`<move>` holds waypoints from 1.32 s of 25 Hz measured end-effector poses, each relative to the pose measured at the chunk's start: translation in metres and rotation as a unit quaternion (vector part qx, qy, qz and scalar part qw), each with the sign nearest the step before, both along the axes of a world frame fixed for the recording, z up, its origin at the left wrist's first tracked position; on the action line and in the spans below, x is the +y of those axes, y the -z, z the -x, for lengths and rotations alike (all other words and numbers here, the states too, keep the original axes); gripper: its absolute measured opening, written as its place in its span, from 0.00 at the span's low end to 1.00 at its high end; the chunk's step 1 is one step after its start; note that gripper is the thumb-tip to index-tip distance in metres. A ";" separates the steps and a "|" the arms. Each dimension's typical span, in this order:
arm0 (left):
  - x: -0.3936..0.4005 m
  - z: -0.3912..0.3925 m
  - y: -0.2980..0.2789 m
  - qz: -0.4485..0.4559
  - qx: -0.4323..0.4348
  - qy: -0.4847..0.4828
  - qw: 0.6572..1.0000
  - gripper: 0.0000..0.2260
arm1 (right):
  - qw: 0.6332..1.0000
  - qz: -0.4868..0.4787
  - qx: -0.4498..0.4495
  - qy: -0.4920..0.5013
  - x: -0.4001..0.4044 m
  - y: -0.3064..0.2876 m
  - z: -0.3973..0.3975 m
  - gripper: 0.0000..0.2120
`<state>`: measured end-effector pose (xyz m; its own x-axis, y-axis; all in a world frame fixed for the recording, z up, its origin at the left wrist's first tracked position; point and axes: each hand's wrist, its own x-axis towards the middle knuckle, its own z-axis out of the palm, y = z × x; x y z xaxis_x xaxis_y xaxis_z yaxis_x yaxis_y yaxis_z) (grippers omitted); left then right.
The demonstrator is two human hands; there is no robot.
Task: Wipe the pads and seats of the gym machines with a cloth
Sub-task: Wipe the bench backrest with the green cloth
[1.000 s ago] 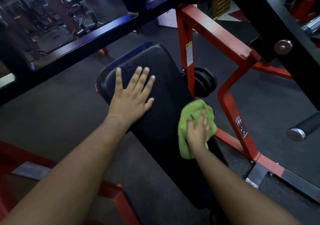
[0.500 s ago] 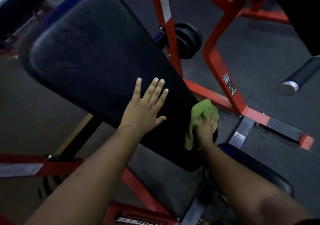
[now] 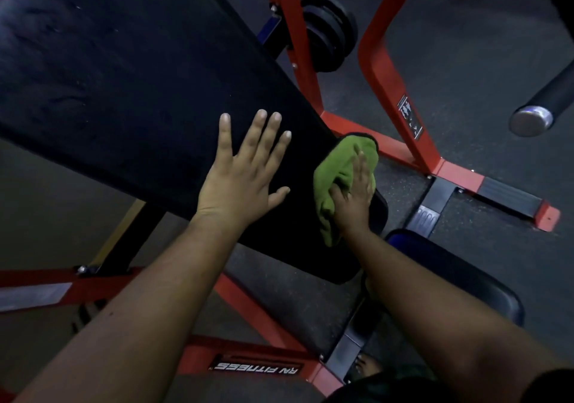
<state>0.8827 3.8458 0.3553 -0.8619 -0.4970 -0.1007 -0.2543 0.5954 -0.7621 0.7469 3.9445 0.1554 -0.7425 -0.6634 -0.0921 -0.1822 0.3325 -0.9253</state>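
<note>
Mid-frame, the left hand lies spread, steadying the long black padded backrest; the right hand presses a bunched green cloth against its edge to wipe.

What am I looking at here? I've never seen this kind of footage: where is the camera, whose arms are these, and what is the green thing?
The single picture comes from a camera worn on a person's head, looking down at their own arms. There is no robot. The big black surface is the back pad of a red-framed gym machine. The left hand lies flat on the pad, fingers spread. The right hand presses a green cloth against the pad's lower right edge. Below is the black seat; behind, stacked weight plates; at right, a bar end.
</note>
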 end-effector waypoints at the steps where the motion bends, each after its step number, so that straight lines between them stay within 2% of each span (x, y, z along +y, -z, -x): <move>1: 0.000 0.000 0.001 0.001 -0.001 -0.001 1.000 0.40 | 0.999 -0.006 -0.040 0.025 0.009 0.020 0.003 0.39; 4: 0.001 0.001 0.002 0.001 -0.003 0.000 1.000 0.40 | 0.976 -0.068 -0.185 0.095 0.038 0.087 0.015 0.36; 7: 0.000 0.000 0.001 0.002 -0.003 0.003 1.000 0.41 | 0.920 -0.117 -0.344 0.145 0.057 0.140 0.022 0.41; 9: -0.001 0.000 0.002 0.004 -0.005 0.006 1.000 0.41 | 0.887 -0.114 -0.401 0.199 0.057 0.148 0.010 0.37; 11: 0.000 0.000 0.002 0.007 -0.004 0.010 1.000 0.41 | 0.872 -0.126 -0.401 0.251 0.049 0.119 -0.010 0.43; 12: -0.001 -0.001 0.003 0.009 -0.001 0.012 1.000 0.41 | 0.885 -0.109 -0.377 0.251 0.045 0.098 -0.020 0.46; 16: -0.002 -0.005 0.003 -0.015 0.016 0.026 0.999 0.40 | 0.964 -0.045 -0.220 0.146 0.018 0.009 -0.038 0.40; 19: 0.005 -0.013 -0.009 -0.029 0.108 0.022 0.994 0.37 | 0.998 0.038 -0.040 0.007 -0.009 -0.052 -0.038 0.36; 23: 0.009 -0.053 -0.043 0.048 0.314 -0.054 0.947 0.34 | 0.979 0.102 0.112 -0.134 -0.059 -0.139 -0.038 0.35; 25: 0.002 -0.083 -0.056 0.075 0.379 -0.111 0.915 0.35 | 0.959 0.127 0.177 -0.183 -0.080 -0.179 -0.040 0.36; 29: -0.001 -0.097 -0.054 0.054 0.435 -0.177 0.881 0.41 | 0.906 0.168 0.306 -0.239 -0.140 -0.279 -0.044 0.36; 33: -0.008 -0.083 -0.045 0.046 0.462 -0.192 0.865 0.43 | 0.882 0.170 0.366 -0.242 -0.190 -0.348 -0.037 0.30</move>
